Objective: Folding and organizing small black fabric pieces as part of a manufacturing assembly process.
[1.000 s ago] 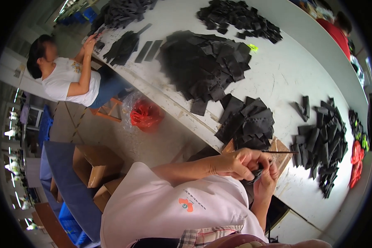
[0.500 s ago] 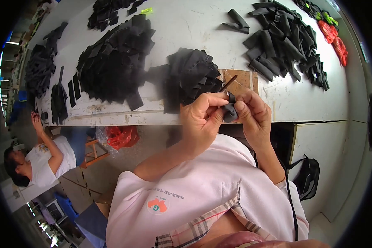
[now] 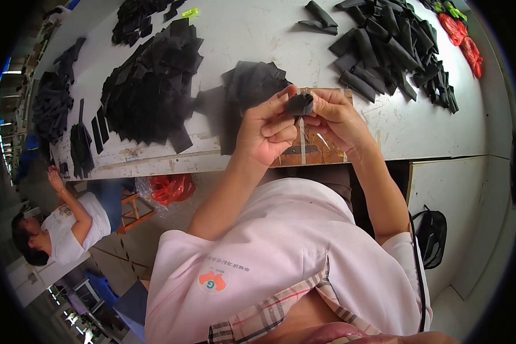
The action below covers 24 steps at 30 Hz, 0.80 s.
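Observation:
Between my two hands, above the table's front edge, is a small rolled black fabric piece [image 3: 299, 105]. My left hand [image 3: 268, 131] pinches its left side, the other fingers curled beneath. At its right end my right hand [image 3: 339, 119] grips it between thumb and fingers. A thin pale pointed thing [image 3: 322, 139] shows under my right hand; its kind I cannot make out. Below both hands lies a worn brown board [image 3: 318, 153]. Just beyond my left hand is a heap of flat black fabric pieces [image 3: 249, 80], partly hidden by the fingers.
A larger heap of black pieces [image 3: 149, 92] lies to the left on the white table [image 3: 258, 28]. Rolled black tubes [image 3: 378, 51] are piled at the far right, near red plastic bags [image 3: 461, 43]. Another person [image 3: 77, 221] works at the left. A black bag [image 3: 431, 238] hangs at the right.
Both hands have moved up and away from my body, carrying the black fabric piece over the board. The dark pointed stick seen beyond the fingers earlier no longer shows there.

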Motion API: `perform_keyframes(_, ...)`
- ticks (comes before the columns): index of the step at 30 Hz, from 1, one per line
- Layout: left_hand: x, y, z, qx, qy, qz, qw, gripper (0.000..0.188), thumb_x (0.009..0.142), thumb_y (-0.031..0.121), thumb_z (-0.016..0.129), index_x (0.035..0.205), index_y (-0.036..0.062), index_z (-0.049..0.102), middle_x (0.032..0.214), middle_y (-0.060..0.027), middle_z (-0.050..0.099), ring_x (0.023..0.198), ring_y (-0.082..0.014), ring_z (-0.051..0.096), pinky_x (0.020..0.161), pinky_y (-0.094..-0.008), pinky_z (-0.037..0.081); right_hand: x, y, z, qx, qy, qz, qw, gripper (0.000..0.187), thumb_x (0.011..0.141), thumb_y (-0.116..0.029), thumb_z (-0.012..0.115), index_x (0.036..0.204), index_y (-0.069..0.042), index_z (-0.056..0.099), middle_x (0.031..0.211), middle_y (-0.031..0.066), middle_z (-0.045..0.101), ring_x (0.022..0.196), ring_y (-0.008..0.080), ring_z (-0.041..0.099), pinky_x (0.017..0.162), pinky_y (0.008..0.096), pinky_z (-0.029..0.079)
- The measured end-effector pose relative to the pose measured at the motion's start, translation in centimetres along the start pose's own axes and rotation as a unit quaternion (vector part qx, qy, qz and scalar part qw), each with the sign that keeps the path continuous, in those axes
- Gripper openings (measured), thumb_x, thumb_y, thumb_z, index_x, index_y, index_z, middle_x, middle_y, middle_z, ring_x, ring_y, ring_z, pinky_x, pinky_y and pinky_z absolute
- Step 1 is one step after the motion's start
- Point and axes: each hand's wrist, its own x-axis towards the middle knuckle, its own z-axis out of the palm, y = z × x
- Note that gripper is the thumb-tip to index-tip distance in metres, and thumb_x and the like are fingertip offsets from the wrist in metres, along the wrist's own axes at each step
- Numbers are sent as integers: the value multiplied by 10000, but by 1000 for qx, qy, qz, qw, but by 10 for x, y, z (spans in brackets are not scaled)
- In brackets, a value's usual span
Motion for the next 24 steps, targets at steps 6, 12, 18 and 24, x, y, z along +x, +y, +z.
perform_keyframes(6, -3, -1, 34, 60, 8, 18, 998, 265, 813, 61, 502, 1069, 19, 450, 726, -33, 572, 329, -9, 268, 322, -149, 184, 11, -7, -3, 28, -20, 3, 999, 247, 826, -271, 552, 688, -73, 500, 587, -51, 388, 531, 35, 337, 458, 163, 276)
perform_keyframes(12, -6, -11, 9, 389, 117, 160, 900, 277, 794, 57, 559, 1040, 3, 443, 651, -48, 537, 365, -29, 329, 322, -160, 225, 17, 23, -23, -16, -78, -30, 996, 272, 836, -291, 534, 678, -74, 493, 584, -53, 383, 528, 38, 329, 470, 181, 283)
perform_keyframes(18, -3, 3, -4, 72, 76, 40, 994, 186, 835, 118, 506, 999, 32, 498, 649, -38, 541, 335, -16, 283, 321, -159, 207, 15, 20, -13, -30, -32, -48, 998, 277, 846, -288, 518, 675, -71, 495, 583, -49, 388, 533, 41, 331, 472, 186, 275)
perform_keyframes(24, -9, -3, -1, 78, -5, 70, 995, 296, 822, 122, 512, 1093, 8, 480, 666, -17, 523, 369, -28, 325, 354, -163, 250, 23, 9, -16, -188, -67, -46, 979, 300, 840, -300, 525, 678, -47, 512, 573, -41, 410, 532, 50, 365, 480, 192, 300)
